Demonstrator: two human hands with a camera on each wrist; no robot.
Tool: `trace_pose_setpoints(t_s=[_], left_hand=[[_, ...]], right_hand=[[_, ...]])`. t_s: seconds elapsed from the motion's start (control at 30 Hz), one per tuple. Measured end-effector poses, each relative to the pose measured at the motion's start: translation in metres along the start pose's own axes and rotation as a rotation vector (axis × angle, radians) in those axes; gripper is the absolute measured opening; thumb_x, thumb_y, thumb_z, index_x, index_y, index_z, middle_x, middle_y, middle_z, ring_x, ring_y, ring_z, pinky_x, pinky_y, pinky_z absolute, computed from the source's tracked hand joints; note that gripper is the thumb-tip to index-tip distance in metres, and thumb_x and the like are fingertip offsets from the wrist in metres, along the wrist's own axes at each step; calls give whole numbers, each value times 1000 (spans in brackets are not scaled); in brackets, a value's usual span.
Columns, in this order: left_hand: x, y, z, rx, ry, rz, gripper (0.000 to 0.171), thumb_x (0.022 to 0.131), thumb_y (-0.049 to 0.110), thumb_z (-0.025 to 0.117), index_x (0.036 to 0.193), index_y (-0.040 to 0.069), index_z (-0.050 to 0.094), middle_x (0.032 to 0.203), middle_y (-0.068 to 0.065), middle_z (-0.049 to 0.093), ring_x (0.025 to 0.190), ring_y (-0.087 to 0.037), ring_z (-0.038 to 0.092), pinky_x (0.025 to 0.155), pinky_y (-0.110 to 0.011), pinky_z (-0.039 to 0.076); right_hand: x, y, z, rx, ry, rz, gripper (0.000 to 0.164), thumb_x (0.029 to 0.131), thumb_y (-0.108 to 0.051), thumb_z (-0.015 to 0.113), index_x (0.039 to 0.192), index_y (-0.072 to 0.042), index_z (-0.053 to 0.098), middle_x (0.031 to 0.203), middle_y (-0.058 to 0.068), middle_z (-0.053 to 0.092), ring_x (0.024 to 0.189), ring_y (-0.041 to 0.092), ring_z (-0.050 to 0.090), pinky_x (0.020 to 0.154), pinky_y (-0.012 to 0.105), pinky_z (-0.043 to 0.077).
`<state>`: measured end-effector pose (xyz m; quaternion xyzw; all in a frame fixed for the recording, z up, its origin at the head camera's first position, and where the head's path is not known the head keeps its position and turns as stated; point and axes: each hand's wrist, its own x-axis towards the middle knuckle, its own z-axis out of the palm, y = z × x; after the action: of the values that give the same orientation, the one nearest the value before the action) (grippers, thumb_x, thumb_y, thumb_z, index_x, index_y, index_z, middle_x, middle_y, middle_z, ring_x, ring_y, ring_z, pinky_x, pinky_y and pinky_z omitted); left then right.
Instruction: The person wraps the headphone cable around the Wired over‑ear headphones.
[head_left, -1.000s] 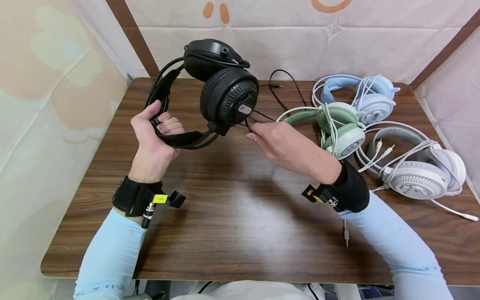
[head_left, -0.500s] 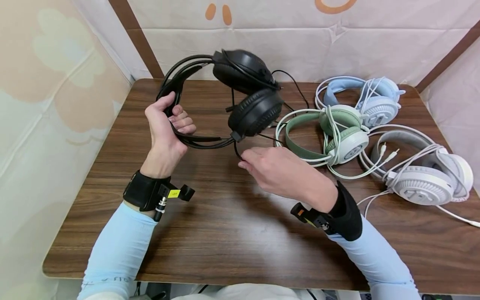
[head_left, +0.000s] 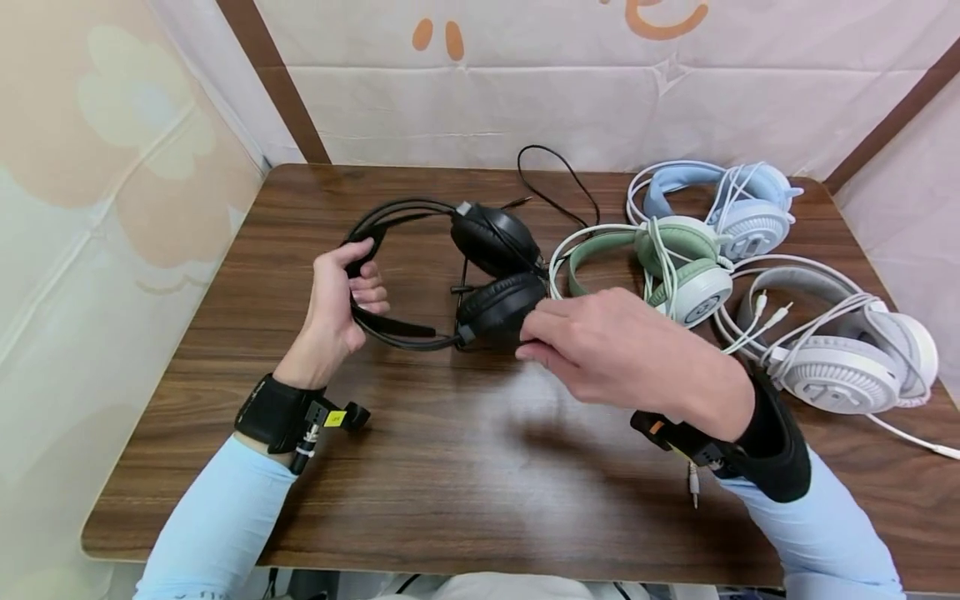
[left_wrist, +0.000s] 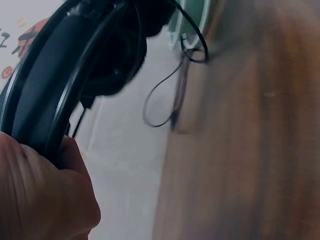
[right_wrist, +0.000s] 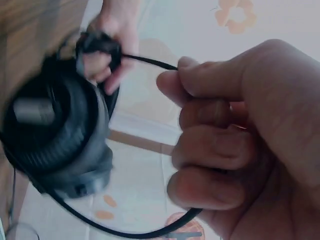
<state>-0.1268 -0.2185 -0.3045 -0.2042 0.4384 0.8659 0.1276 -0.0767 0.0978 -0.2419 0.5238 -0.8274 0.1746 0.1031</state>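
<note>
My left hand [head_left: 330, 300] grips the headband of a pair of black headphones [head_left: 498, 242], left of the table's middle. Both ear cups point right, low over the wood; contact with it is unclear. Between thumb and forefinger, my right hand [head_left: 622, 350] pinches the thin black cable [right_wrist: 150, 62], just right of the lower cup. In the right wrist view the cable loops from that pinch past the blurred ear cup [right_wrist: 60, 125]. The left wrist view has the padded headband [left_wrist: 50, 75] inside the curled hand. A loose stretch of black cable lies towards the back edge.
Green headphones [head_left: 701, 292] with white cords stand just beyond my right hand. Behind them are light blue headphones [head_left: 750, 225], and white headphones [head_left: 840, 375] lie at the right. A white cord's plug [head_left: 693, 483] shows below my right wrist. A printed cloth [head_left: 480, 108] hangs behind the table.
The black headphones have come down from above the back edge towards the tabletop. My right hand first moved down and left, then right, still pinching the cable.
</note>
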Motion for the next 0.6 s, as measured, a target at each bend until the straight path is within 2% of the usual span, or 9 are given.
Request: trace_pose_setpoints(t_s=[0.13, 0.3, 0.47, 0.6], left_hand=[[-4, -10, -7, 42, -82, -108, 46, 105, 28, 48, 61, 14, 43, 50, 10, 28, 39, -2, 25, 38, -14, 25], [-11, -17, -11, 81, -227, -207, 48, 107, 28, 40, 61, 14, 42, 56, 11, 19, 47, -2, 14, 39, -14, 22], [-15, -22, -14, 59, -396, -285, 52, 109, 28, 30, 61, 13, 43, 58, 10, 15, 50, -4, 9, 42, -14, 21], [-17, -25, -17, -14, -510, -323, 52, 109, 29, 25, 61, 13, 38, 60, 9, 12, 50, -5, 9, 45, -17, 14]], right_hand=[[8, 13, -3, -23, 118, -77, 9, 92, -21, 75, 89, -14, 69, 78, -6, 62, 60, 7, 56, 55, 28, 50], [17, 34, 0, 114, 202, -107, 12, 87, -18, 81, 90, -14, 70, 79, -6, 61, 65, 2, 55, 60, 21, 47], [24, 56, 5, 304, 262, -83, 15, 82, -10, 84, 90, -11, 72, 81, -5, 68, 67, 0, 53, 60, 14, 41], [25, 71, 12, 452, 272, 19, 12, 84, -1, 80, 91, -8, 73, 82, -3, 73, 68, 2, 58, 60, 14, 44]])
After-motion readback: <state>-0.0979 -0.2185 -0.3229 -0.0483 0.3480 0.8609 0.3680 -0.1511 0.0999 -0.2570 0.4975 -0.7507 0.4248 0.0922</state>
